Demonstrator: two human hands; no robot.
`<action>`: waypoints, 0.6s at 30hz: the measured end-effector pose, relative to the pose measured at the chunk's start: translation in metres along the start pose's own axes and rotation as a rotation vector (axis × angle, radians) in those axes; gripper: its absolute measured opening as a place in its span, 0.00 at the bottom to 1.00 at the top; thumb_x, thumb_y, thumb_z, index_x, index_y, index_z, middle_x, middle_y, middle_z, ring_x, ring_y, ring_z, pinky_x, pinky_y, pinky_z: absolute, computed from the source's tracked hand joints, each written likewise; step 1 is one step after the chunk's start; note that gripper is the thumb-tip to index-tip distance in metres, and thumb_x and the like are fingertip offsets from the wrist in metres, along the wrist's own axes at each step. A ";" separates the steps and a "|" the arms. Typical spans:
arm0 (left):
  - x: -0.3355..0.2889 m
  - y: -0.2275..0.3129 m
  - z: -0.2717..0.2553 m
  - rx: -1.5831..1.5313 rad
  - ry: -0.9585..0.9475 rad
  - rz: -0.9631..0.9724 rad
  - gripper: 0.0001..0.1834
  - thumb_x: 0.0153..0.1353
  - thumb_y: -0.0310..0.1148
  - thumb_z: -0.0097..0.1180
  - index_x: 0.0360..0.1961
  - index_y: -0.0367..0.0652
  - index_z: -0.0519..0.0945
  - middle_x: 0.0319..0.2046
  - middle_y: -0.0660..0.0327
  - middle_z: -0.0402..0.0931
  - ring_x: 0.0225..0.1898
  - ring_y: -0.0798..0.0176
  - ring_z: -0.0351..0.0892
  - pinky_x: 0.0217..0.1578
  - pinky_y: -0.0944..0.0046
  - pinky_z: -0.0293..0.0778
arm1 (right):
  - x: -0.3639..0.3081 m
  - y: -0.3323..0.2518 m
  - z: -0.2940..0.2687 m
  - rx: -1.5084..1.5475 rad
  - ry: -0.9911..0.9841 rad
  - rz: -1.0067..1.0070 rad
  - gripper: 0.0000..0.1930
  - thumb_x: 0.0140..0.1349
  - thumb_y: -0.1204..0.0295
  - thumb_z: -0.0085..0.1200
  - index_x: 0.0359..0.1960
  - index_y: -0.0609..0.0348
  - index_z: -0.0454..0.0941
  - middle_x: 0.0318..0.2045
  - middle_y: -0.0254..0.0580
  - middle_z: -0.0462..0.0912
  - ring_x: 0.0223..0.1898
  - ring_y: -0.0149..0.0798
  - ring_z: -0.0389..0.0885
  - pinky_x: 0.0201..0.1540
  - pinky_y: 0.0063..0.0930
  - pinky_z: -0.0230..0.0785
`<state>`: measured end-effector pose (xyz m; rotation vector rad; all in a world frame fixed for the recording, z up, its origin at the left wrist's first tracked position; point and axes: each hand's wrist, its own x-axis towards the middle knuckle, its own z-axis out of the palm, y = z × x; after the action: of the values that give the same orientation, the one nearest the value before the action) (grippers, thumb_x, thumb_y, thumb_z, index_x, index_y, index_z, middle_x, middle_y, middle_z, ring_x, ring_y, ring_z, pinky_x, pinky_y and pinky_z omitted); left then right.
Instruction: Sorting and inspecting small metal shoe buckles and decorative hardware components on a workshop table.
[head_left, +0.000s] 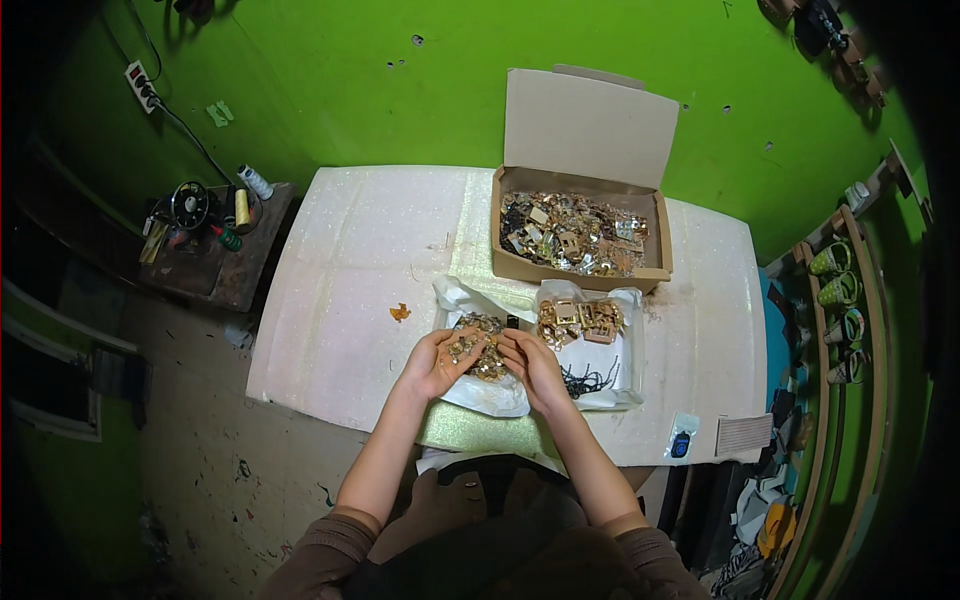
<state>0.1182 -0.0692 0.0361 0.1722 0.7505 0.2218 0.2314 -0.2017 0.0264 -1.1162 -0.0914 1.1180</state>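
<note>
My left hand (434, 366) is cupped, palm up, over a heap of small gold and silver metal fittings (486, 366), with several of them in its fingers. My right hand (533, 366) comes in from the other side, fingers curled together at the heap; its fingertips are partly hidden. The heap lies in a white-lined tray (505, 403). Just beyond my right fingers is a small black piece (513, 322). A second white tray (627, 375) holds gold buckle-like frames (580, 320) and black beaded strands (588, 379).
An open cardboard box (580, 273) full of mixed metal fittings stands at the back. An orange scrap (400, 312) lies on the pale table cover (335, 270). At the right front are a small packet (683, 437) and a ribbed card (744, 434). Sandals (840, 290) hang on a rack.
</note>
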 end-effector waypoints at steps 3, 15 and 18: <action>0.010 0.000 -0.010 -0.009 -0.031 0.008 0.16 0.60 0.29 0.32 0.44 0.28 0.66 0.34 0.48 0.70 0.36 0.58 0.74 0.38 0.64 0.75 | -0.004 0.001 -0.003 -0.012 -0.021 -0.018 0.15 0.62 0.72 0.34 0.46 0.66 0.67 0.41 0.44 0.75 0.41 0.31 0.73 0.42 0.20 0.66; 0.006 -0.011 0.021 0.488 -0.075 0.160 0.09 0.60 0.31 0.38 0.33 0.39 0.70 0.19 0.67 0.64 0.20 0.73 0.63 0.21 0.76 0.62 | 0.002 0.000 -0.001 0.486 0.005 0.263 0.15 0.61 0.69 0.35 0.44 0.66 0.66 0.37 0.45 0.73 0.41 0.34 0.72 0.46 0.26 0.64; 0.007 -0.024 0.036 0.631 -0.009 0.351 0.10 0.61 0.33 0.38 0.29 0.41 0.70 0.20 0.68 0.64 0.21 0.74 0.63 0.24 0.75 0.62 | 0.019 0.005 0.007 0.657 -0.168 0.394 0.12 0.60 0.69 0.36 0.39 0.64 0.65 0.35 0.45 0.72 0.39 0.39 0.72 0.44 0.30 0.67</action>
<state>0.1516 -0.0928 0.0522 0.9073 0.7595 0.3106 0.2330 -0.1828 0.0180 -0.4550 0.3586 1.4497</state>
